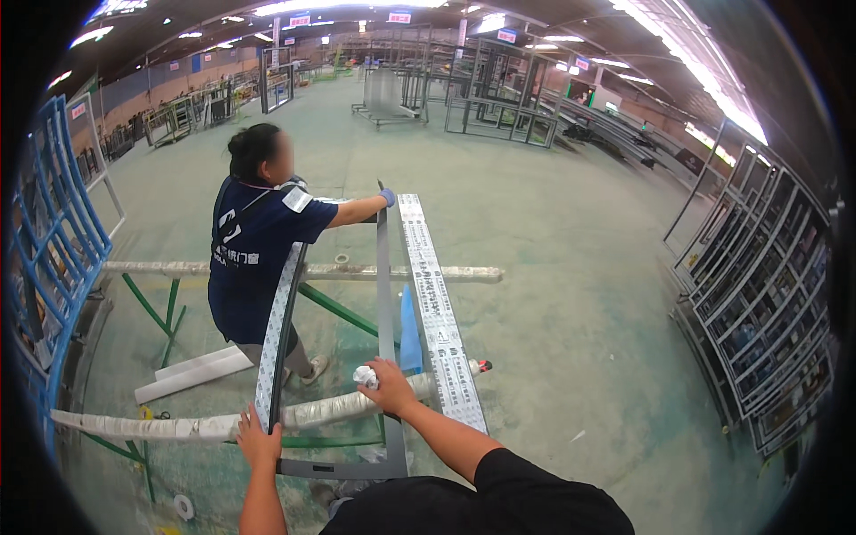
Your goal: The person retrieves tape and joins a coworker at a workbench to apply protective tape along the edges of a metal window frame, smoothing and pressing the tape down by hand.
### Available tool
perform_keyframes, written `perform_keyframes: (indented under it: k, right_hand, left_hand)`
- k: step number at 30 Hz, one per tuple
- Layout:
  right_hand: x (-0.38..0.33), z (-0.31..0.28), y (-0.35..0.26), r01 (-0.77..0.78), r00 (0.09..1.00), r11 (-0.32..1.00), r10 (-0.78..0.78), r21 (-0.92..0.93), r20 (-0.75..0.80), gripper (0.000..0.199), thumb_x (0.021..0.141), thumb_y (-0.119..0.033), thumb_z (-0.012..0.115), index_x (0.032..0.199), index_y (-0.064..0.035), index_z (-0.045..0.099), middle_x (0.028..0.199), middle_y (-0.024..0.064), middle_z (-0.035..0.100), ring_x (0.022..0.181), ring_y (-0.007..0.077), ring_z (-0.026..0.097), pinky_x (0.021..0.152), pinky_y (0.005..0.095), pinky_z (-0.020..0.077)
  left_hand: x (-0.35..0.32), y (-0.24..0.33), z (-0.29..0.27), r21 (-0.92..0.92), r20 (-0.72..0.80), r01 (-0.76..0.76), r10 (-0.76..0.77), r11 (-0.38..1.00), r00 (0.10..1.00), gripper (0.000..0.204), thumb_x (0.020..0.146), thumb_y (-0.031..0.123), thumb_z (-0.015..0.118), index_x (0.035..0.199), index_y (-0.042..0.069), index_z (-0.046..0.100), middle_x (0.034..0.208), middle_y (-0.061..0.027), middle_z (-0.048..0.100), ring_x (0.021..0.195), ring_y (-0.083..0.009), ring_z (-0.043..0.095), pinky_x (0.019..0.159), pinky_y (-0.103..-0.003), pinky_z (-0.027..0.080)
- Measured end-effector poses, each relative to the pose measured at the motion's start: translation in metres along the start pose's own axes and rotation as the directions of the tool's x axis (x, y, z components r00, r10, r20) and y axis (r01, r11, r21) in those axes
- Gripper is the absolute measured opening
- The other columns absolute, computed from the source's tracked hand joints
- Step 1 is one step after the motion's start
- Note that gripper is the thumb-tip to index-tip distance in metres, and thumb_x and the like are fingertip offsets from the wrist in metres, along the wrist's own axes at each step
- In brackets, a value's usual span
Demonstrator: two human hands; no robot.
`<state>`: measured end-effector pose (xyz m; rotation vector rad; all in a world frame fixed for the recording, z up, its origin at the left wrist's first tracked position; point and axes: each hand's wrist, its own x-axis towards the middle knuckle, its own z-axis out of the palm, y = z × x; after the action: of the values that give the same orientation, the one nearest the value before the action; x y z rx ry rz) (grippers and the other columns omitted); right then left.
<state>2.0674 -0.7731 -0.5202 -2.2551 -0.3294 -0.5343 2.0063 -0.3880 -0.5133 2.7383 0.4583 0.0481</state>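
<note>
Standing at far L: blue rack (67, 192), bars upright. Next R, on floor: white tape roll (184, 507), near bottom edge; also two pale panels (192, 373), side by side. Two wrapped bars, near bar (178, 426) and far bar (160, 267), run L–R approx. parallel on green stands (339, 309).

Co-worker (254, 223), dark tee, stands L of grey frame (384, 285), which lies across both bars directly in front of wearer, short end nearest wearer's body; L rail w/ printed film. L hand (259, 439) on that rail nr. near L corner, fingers to outer side, thumb to inner; firmness of grip can't be told. Co-worker's arm reaches over frame; gloved hand (386, 197) at far R corner, w/ dark pointed item (380, 184), type unclear.

R hand (390, 388) over R rail, nr. end: fingers & thumb closed round crumpled white wad (364, 377). Blue sheet (410, 330) hangs just beyond, btwn R rail and long film-covered profile (437, 303); profile also spans both bars, approx. parallel to frame, just beside it.

Far R: rack of metal frames (767, 303), leaning, well apart from work.
</note>
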Motion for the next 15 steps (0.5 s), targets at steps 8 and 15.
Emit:
perform_keyframes:
  k: [8, 15]
  right_hand:
    - [0.0032, 0.0012, -0.0027, 0.007, 1.000, 1.000, -0.007, 0.001, -0.004, 0.059, 0.088, -0.033, 0.088, 0.135, -0.0044, 0.068, 0.134, 0.0196, 0.071, 0.142, 0.0453, 0.058, 0.121, 0.0534, 0.0437]
    - [0.0013, 0.0019, -0.0003, 0.011, 1.000, 1.000, -0.011, -0.029, 0.015, 0.059, 0.088, -0.033, 0.088, 0.135, -0.0040, 0.068, 0.134, 0.0198, 0.072, 0.142, 0.0446, 0.058, 0.121, 0.0526, 0.0440]
  left_hand:
    - [0.0012, -0.0018, 0.0003, -0.010, -0.005, 0.011, -0.011, 1.000, 1.000, 0.105, 0.089, 0.044, 0.080, 0.177, 0.024, 0.026, 0.178, -0.0198, 0.034, 0.161, -0.0441, 0.036, 0.131, -0.064, 0.027]
    - [-0.0014, 0.0019, -0.0046, 0.007, 0.025, 0.012, -0.012, 1.000, 1.000, 0.106, 0.089, 0.044, 0.080, 0.177, 0.024, 0.025, 0.178, -0.0199, 0.034, 0.162, -0.0438, 0.035, 0.131, -0.062, 0.027]
